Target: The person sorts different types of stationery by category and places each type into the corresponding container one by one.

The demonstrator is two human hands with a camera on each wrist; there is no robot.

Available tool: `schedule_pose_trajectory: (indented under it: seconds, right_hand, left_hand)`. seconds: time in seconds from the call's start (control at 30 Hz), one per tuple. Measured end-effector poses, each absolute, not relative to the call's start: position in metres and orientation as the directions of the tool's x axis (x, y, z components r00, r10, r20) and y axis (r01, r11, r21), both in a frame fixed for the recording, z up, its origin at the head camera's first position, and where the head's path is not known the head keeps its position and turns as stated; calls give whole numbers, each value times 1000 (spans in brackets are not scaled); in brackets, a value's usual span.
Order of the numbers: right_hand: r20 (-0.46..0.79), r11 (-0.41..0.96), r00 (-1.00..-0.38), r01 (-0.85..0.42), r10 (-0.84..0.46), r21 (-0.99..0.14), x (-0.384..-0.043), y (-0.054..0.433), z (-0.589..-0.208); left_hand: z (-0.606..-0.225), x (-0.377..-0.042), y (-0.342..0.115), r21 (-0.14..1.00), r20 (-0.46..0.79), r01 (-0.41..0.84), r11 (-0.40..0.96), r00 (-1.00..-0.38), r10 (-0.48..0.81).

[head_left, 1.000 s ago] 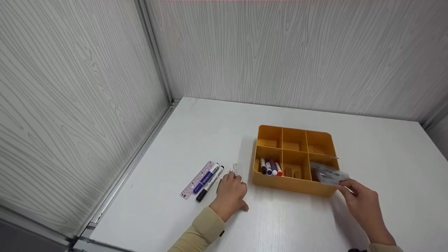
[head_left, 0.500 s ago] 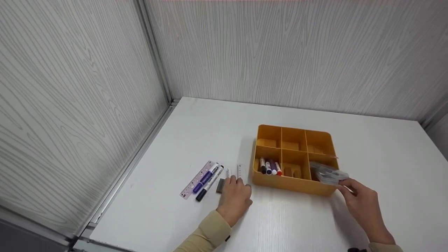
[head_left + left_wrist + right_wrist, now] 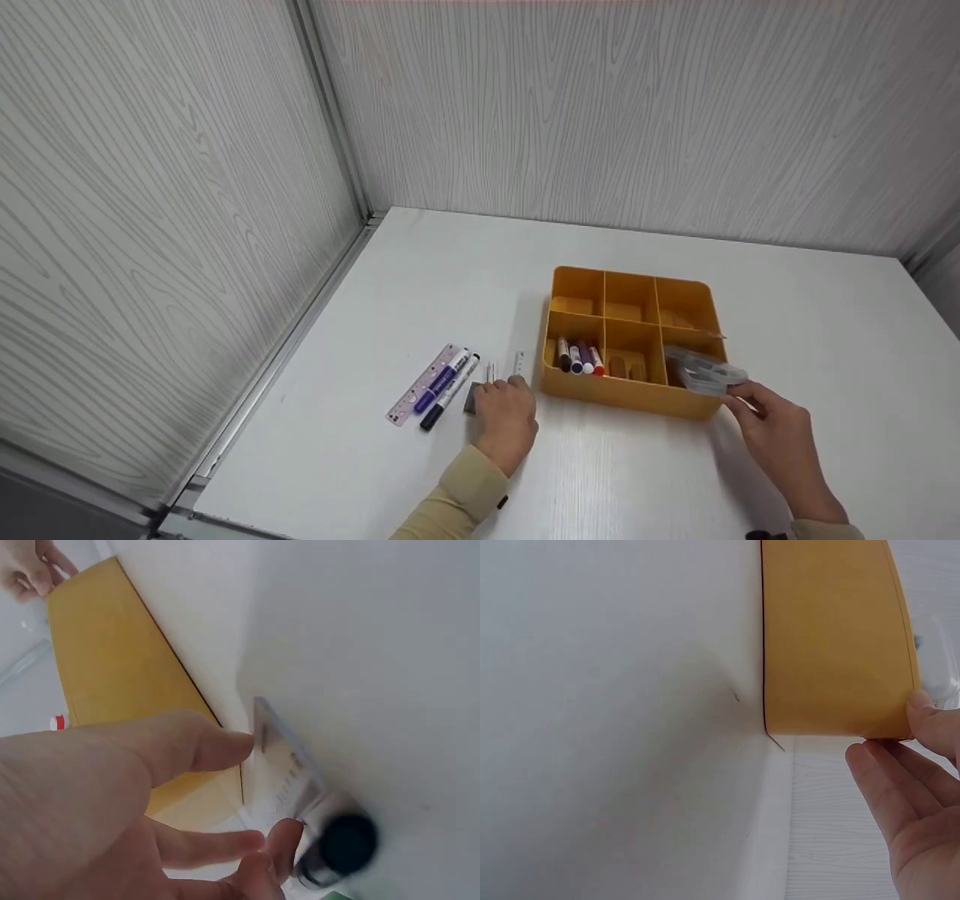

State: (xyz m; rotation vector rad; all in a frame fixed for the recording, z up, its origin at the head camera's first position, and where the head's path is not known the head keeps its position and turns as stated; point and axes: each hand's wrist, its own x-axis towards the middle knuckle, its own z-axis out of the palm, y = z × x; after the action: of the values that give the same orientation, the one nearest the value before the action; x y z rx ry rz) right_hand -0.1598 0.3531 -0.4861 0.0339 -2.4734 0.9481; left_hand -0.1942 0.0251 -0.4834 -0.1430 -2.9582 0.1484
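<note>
My left hand (image 3: 506, 424) curls over the table left of the box, thumb and fingertips pinching a clear ruler (image 3: 289, 765) tilted up on its edge. A dark-ended cylinder (image 3: 349, 844) lies beside those fingertips in the left wrist view. By the same hand are a small dark grey block (image 3: 471, 399), partly hidden, and a thin white stick-like piece (image 3: 490, 372). My right hand (image 3: 776, 435) holds the near right corner of the yellow six-compartment box (image 3: 630, 397), thumb at the rim, fingers against the outside. A clear plastic case (image 3: 705, 375) leans out of that corner compartment.
A pink ruler (image 3: 420, 390), a purple marker (image 3: 441, 384) and a black-capped marker (image 3: 450, 394) lie left of my left hand. Several markers (image 3: 581, 358) stand in the box's near left compartment, brown blocks (image 3: 626, 369) in the near middle one. Panels wall the table's back and left.
My left hand has shifted slightly right, uncovering the grey block. The clear ruler has moved right and turned from its flat face toward its edge. The right hand has stayed at the box corner.
</note>
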Motion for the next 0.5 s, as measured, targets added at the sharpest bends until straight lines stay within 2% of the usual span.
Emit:
schedule_pose_trajectory:
  seconds: [0.17,0.3,0.5]
  right_hand:
    - [473,744,-869,-221,143,-631,-160,353,-487]
    - [483,747,-864,-226,143,-625,-160,353,-488]
    - [473,749,-869,-214,147,-627,-160,353,-487]
  left_hand:
    - [-480,-202,29,-59,79,26,998,-996,30]
    - [-477,-208,30,-15,-44,14,1000,-999,13]
    - [-469,-214,31,18,-151,-10,1000,-988,-8]
